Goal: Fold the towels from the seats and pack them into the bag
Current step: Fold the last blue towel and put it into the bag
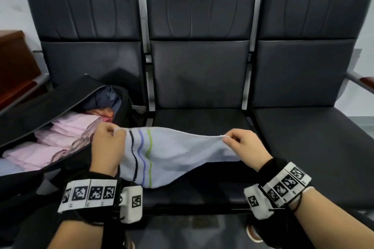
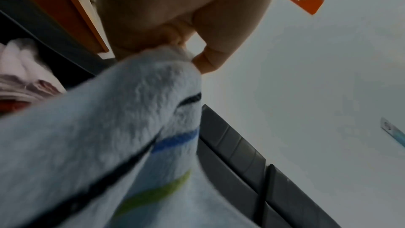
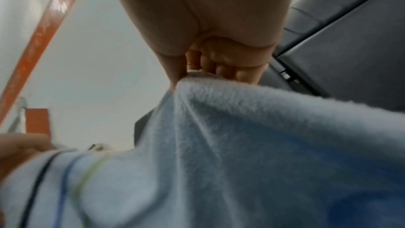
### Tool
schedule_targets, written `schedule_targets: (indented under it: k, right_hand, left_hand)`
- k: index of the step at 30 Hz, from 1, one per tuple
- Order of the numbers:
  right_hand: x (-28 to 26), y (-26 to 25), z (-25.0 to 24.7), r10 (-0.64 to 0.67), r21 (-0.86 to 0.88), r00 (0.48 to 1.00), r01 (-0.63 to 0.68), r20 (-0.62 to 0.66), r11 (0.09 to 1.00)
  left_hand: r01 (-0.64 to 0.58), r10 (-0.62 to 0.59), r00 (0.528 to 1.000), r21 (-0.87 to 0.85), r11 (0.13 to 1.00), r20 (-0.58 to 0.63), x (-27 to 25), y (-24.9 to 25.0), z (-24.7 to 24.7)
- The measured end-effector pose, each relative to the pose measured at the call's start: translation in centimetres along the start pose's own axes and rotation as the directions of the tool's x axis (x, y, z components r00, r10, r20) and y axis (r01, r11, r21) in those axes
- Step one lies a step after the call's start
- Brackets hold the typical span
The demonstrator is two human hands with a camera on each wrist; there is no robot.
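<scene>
Both hands, left hand (image 1: 107, 143) and right hand (image 1: 245, 145), pinch the pale-blue towel (image 1: 172, 157) (striped) with their fingers.

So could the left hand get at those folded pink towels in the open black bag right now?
Probably yes for reach: the folded pink towels lie uncovered beside the left hand. But its fingers are pinching the striped pale blue towel.

left hand (image 1: 107, 143), right hand (image 1: 245, 145), pinching grip
</scene>
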State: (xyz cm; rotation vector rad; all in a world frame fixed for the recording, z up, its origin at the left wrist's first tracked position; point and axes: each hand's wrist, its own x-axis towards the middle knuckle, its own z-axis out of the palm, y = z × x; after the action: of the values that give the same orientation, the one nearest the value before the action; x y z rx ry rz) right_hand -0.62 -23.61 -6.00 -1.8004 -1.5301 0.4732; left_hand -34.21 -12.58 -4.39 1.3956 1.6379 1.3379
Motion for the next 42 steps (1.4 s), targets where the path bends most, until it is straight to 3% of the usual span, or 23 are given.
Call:
schedule_targets:
  k: [2,5,8,12,14,18,20,25,28,36,39,42]
  right_hand:
    - [0.0,-1.8,0.4,-0.040,0.057,0.998,0.038,0.040,0.998]
    - [-0.2,-4.1,1.2,-0.092,0.138,0.994,0.084,0.055,0.987]
    - [-0.5,-5.8,2.1,-0.135,0.169,0.985,0.116,0.104,0.979]
    - [-1.1,-6.6,2.7,-0.196,0.181,0.956,0.157,0.221,0.971]
    - [-1.5,-6.6,2.6,-0.202,0.192,0.951,0.159,0.236,0.969]
    - [-2.0,-6.0,2.3,-0.203,0.205,0.956,0.159,0.213,0.966]
    - [-2.3,-5.3,2.4,-0.196,0.192,0.958,0.157,0.210,0.969]
    - [-3.0,-2.5,2.6,-0.126,0.006,0.956,0.130,0.264,0.992]
    - [-3.3,-1.3,2.1,-0.092,-0.046,0.961,0.108,0.260,0.993]
    - [-1.9,0.0,-1.7,-0.103,0.013,0.994,0.103,0.030,0.995]
    - [-1.8,-0.3,-2.5,-0.079,0.059,0.997,0.077,0.015,0.995]
    - [-2.2,-1.4,-3.2,-0.058,0.191,0.998,0.056,0.002,0.980]
  left_hand:
    - [-0.003,0.007,0.989,-0.027,1.000,0.145,-1.2,0.1,1.1]
    - [-0.068,0.080,0.930,-0.043,0.997,0.360,-3.5,1.4,2.7]
    - [-0.183,0.191,0.819,-0.069,0.981,0.541,-5.9,3.1,4.1]
    - [-0.385,0.316,0.626,-0.070,0.920,0.713,-8.0,4.6,5.5]
    - [-0.407,0.330,0.592,-0.081,0.910,0.735,-8.3,4.8,5.8]
    - [-0.450,0.330,0.649,-0.003,0.893,0.685,-8.3,4.7,6.1]
    - [-0.443,0.343,0.712,0.014,0.896,0.613,-8.1,4.5,6.3]
    - [-0.387,0.369,0.879,-0.001,0.922,0.301,-6.3,4.2,5.4]
    - [-0.326,0.327,0.937,-0.024,0.945,0.123,-4.3,4.4,4.0]
    - [-0.267,0.260,0.946,-0.010,0.964,-0.193,-0.2,4.5,0.3]
    - [-0.255,0.248,0.940,-0.004,0.967,-0.233,0.4,4.6,0.0]
    - [-0.273,0.270,0.942,0.015,0.962,-0.199,-0.1,5.5,1.1]
